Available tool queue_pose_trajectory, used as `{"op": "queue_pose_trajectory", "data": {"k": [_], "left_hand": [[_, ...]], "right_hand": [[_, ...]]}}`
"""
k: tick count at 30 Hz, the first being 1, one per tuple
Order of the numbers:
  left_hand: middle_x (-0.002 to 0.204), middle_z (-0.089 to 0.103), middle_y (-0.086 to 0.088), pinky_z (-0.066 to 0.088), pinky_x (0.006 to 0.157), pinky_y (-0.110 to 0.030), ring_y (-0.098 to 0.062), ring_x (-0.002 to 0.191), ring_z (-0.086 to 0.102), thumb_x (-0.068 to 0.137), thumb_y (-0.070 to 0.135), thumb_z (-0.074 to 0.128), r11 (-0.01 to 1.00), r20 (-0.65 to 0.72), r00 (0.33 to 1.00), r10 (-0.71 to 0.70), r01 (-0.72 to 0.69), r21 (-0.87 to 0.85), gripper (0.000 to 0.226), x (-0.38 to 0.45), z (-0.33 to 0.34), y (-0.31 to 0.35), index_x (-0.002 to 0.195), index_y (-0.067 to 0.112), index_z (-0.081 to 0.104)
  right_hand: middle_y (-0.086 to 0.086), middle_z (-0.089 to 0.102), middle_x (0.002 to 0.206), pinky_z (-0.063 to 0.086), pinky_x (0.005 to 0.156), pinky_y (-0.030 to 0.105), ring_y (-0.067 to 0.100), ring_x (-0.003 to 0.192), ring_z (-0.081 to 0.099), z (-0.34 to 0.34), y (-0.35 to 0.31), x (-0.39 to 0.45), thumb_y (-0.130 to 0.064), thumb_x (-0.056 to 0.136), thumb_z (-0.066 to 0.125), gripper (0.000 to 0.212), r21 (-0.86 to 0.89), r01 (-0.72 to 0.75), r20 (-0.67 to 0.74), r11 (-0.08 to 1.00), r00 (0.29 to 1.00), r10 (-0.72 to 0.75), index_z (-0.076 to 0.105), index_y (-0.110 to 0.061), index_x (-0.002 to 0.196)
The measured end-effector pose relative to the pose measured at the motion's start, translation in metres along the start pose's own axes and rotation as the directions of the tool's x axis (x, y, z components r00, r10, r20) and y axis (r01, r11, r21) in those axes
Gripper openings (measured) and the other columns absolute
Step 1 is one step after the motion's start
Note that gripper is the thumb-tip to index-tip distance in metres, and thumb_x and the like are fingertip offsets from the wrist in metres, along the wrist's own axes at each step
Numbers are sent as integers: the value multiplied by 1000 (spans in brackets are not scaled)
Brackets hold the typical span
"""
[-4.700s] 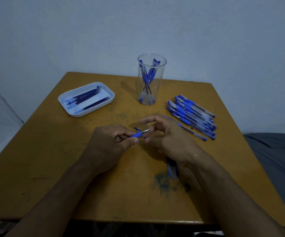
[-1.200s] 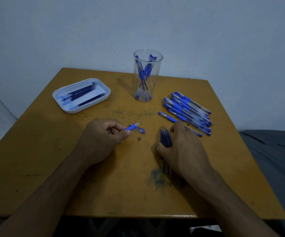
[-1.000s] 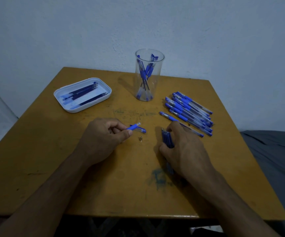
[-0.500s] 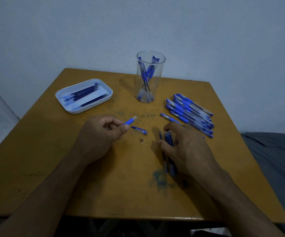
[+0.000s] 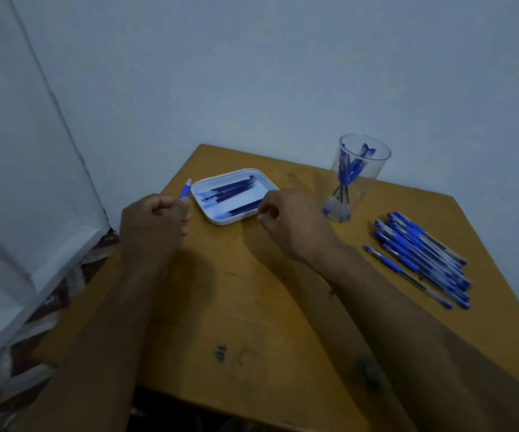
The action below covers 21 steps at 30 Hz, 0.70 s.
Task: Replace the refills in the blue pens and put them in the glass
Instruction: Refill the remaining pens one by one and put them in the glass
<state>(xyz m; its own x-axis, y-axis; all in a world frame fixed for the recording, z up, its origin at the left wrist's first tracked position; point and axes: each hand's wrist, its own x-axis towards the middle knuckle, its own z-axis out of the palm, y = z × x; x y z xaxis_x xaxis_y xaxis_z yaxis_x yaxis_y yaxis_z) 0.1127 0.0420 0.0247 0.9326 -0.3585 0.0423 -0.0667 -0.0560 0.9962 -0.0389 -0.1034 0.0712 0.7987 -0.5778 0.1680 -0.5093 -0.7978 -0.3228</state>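
We are sitting at the table (image 5: 252,307) with both forearms stretched out over it. Our left hand (image 5: 153,222) is curling into a fist and gripping a pen barrel (image 5: 185,189), whose blue end with its clear tip is sticking up out of the fist, just beside the left edge of the tray (image 5: 217,218). Our right hand (image 5: 292,221) is hovering at the tray's right corner with its fingers curling inward and the thumb tucking toward them; a dark refill (image 5: 244,208) is lying in the tray with its near end running right up to those fingertips, but we cannot tell whether the fingers are pinching it or only touching it. More refills (image 5: 228,191) are lying side by side across the tray's white floor, pointing from lower left to upper right.

The glass (image 5: 356,179) is standing upright near the far edge, to the right of the tray and well apart from both hands, and it is holding a few blue pens (image 5: 350,171) that are leaning against its wall. A pile of pens (image 5: 423,260) is lying flat on the right side of the table, roughly parallel and slanting toward the lower right, near our right forearm but not touching it.
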Motion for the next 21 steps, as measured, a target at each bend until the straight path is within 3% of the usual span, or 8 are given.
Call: {"op": "queue_pose_trajectory", "data": {"k": [4,10,15,21], "left_hand": [[78,73,-7,52,62,-32,-13,57,61,92,23,71,1000,-47,999,-3,3,-12,8,11,-10,-6,85,22,67],[78,74,-1,56,64,-31,-9,59,64,93,23,70,1000,-58,998,12,-11,14,2,19,-20,-7,91,24,69],[82,73,-1,57,66,-31,-11,64,65,95,24,69,1000,-47,999,1,-1,10,2,20,-19,-4,95,22,69],[87,73,-2,53,61,-24,-9,65,66,96,26,68,999,-22,1000,13,-12,47,13,18,-16,-2,104,16,70]], "right_hand": [[3,70,119,42,75,24,20,103,63,13,-15,54,-18,97,63,24,-145,51,83,988,996,-39,72,-23,119],[2,73,119,45,78,21,18,105,66,20,-22,87,-12,95,68,23,-179,103,319,979,947,-41,77,-20,114],[3,72,118,44,77,20,15,103,66,17,-24,91,-12,95,68,22,-163,115,347,980,936,-53,75,-18,115],[3,69,116,40,66,17,10,91,56,17,-22,90,-13,96,67,19,-194,164,319,967,943,-96,73,-19,113]]}}
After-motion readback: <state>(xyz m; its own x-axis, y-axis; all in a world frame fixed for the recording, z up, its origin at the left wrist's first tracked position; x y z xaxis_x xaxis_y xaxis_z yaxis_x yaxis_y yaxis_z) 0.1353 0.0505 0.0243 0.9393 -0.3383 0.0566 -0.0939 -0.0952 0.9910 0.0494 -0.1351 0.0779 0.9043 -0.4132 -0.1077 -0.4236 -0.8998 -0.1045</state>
